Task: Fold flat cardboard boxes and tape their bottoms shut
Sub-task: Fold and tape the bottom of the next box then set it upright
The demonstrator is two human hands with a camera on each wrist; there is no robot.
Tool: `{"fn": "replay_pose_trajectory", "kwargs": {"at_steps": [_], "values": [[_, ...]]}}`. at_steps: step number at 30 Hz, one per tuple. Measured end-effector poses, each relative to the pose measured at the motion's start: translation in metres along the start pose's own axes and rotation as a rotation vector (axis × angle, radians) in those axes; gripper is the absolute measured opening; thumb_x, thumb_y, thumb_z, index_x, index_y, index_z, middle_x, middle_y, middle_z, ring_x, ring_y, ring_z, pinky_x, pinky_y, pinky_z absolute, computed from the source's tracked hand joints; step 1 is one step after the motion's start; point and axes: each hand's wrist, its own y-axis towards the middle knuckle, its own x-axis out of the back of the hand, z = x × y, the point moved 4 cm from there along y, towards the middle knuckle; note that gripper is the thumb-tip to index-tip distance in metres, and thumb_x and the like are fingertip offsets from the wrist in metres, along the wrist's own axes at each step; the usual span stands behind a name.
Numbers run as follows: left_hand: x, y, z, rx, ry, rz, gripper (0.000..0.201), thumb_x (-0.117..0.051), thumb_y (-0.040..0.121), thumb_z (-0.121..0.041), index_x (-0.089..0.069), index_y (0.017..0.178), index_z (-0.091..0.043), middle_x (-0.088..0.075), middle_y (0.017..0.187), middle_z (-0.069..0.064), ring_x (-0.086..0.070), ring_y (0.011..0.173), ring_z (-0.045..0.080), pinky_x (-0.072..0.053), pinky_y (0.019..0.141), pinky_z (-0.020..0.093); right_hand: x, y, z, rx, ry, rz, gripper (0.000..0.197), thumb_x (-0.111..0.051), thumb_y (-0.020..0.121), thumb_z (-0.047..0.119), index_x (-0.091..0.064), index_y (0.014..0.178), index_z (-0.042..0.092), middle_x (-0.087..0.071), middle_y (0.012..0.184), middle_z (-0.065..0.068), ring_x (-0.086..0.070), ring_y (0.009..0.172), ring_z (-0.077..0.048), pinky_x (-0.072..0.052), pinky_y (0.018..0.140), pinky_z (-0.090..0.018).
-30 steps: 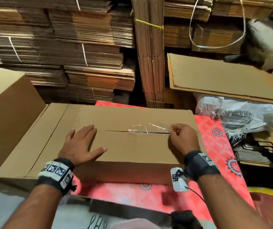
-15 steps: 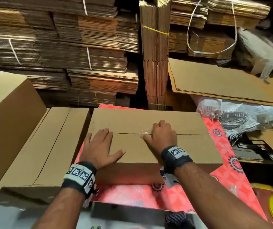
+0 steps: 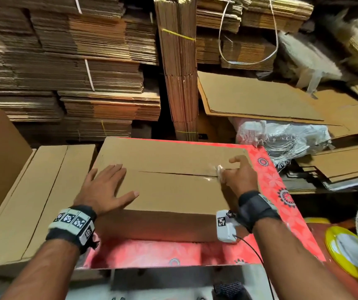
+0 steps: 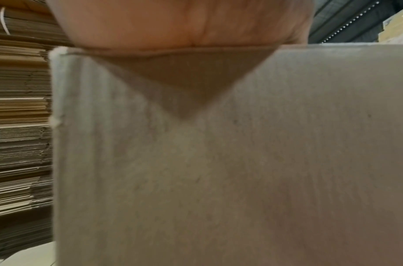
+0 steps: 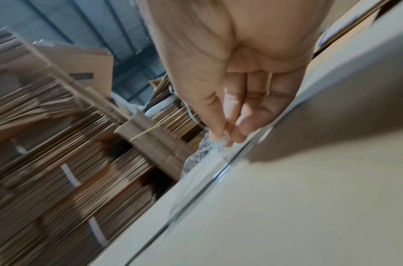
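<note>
Head view: left hand (image 3: 106, 187) flat on box (image 3: 173, 191); right hand (image 3: 238, 178) pinches tape (image 3: 218, 169) at seam.

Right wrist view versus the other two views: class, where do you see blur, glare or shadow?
Right wrist view: cardboard stacks streak with motion blur; clear tape glints. Left wrist view: soft focus, the left hand shadows the box. Head view: sharp, edges bowed, glare by the right hand.

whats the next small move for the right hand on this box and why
Probably press the clear tape it pinches down over the seam near the box's right end. The right hand holds the tape there, the seam gapes, and the left hand lies flat, steadying the flaps.
</note>
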Motion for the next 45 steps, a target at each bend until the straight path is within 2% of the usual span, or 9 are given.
{"fn": "replay_pose_trajectory", "kwargs": {"at_steps": [5,12,18,24,29,35,40,43,45], "values": [[0.004,0.007,-0.019,0.053,-0.012,-0.012,0.119,-0.003,0.066,-0.098,-0.033,0.155,-0.025,-0.022,0.168,-0.003,-0.018,0.154,0.015,-0.01,0.123,0.051,0.065,0.025,-0.031,0.007,-0.242,-0.094,0.017,-0.069,0.089,0.019,-0.079,0.103,0.019,-0.076,0.106,-0.012,-0.066,0.095,-0.033,-0.047,0.079,-0.032],[-0.002,0.015,-0.11,0.067,-0.145,-0.05,0.114,-0.013,0.069,-0.086,-0.019,0.16,-0.017,-0.016,0.169,0.003,-0.014,0.155,0.019,-0.008,0.12,0.057,0.038,0.007,0.005,0.223,-0.56,0.053,0.03,-0.04,0.102,0.021,-0.062,0.116,0.007,-0.067,0.116,-0.018,-0.06,0.107,-0.038,-0.049,0.086,-0.042],[-0.004,0.023,-0.196,-0.095,-0.148,-0.034,0.117,-0.017,0.068,-0.087,-0.011,0.161,-0.017,-0.008,0.17,0.003,-0.007,0.156,0.018,-0.004,0.121,0.058,-0.009,-0.005,0.01,0.322,-0.864,-0.045,0.081,-0.05,0.079,0.083,-0.058,0.125,0.018,-0.047,0.129,-0.006,-0.042,0.124,-0.028,-0.046,0.088,-0.049],[-0.012,0.024,-0.222,-0.145,-0.063,0.123,0.153,-0.023,0.047,-0.112,0.011,0.161,-0.015,0.014,0.17,0.001,0.009,0.156,0.018,0.006,0.119,0.066,-0.016,0.0,0.002,0.408,-0.85,-0.141,0.044,-0.071,0.084,0.057,-0.071,0.105,0.018,-0.049,0.118,-0.007,-0.046,0.108,-0.03,-0.044,0.074,-0.046],[-0.012,0.03,-0.216,-0.117,-0.006,0.162,0.158,-0.023,0.043,-0.114,0.014,0.161,-0.015,0.02,0.168,-0.001,0.013,0.156,0.016,0.005,0.118,0.068,0.002,0.013,-0.009,0.45,-0.78,-0.195,0.008,-0.075,0.08,0.022,-0.074,0.088,0.022,-0.051,0.108,-0.005,-0.047,0.101,-0.03,-0.04,0.08,-0.044],[-0.01,0.033,-0.215,-0.097,0.015,0.186,0.158,-0.019,0.042,-0.114,0.01,0.162,-0.016,0.023,0.167,-0.003,0.015,0.155,0.014,0.007,0.118,0.067,0.08,0.058,-0.058,0.137,-0.048,-0.14,0.014,-0.071,0.09,0.019,-0.075,0.103,0.023,-0.074,0.1,-0.007,-0.068,0.096,-0.028,-0.047,0.079,-0.03],[-0.007,0.041,-0.235,-0.105,0.017,0.176,0.154,-0.021,0.044,-0.114,0.005,0.162,-0.018,0.018,0.169,0.002,0.013,0.156,0.019,0.008,0.117,0.069,0.085,0.078,-0.1,-0.021,0.153,-0.011,0.045,-0.065,0.087,0.012,-0.047,0.113,0.043,-0.075,0.074,-0.003,-0.074,0.075,-0.024,-0.059,0.077,-0.042],[-0.008,0.051,-0.268,-0.181,0.009,0.162,0.15,-0.027,0.05,-0.111,0.004,0.162,-0.016,0.017,0.169,0.003,0.013,0.156,0.019,0.009,0.118,0.066,0.078,0.078,-0.089,0.066,0.077,0.039,0.017,-0.048,0.097,0.019,-0.064,0.097,0.025,-0.07,0.084,-0.003,-0.066,0.083,-0.028,-0.046,0.071,-0.033],[-0.011,0.057,-0.296,-0.215,-0.001,0.154,0.146,-0.031,0.054,-0.108,0.004,0.162,-0.015,0.016,0.169,0.004,0.013,0.156,0.02,0.008,0.119,0.065,0.074,0.073,-0.081,0.129,0.017,0.077,0.032,-0.034,0.101,0.03,-0.057,0.085,0.014,-0.06,0.082,-0.006,-0.055,0.084,-0.029,-0.029,0.067,-0.035]]}}
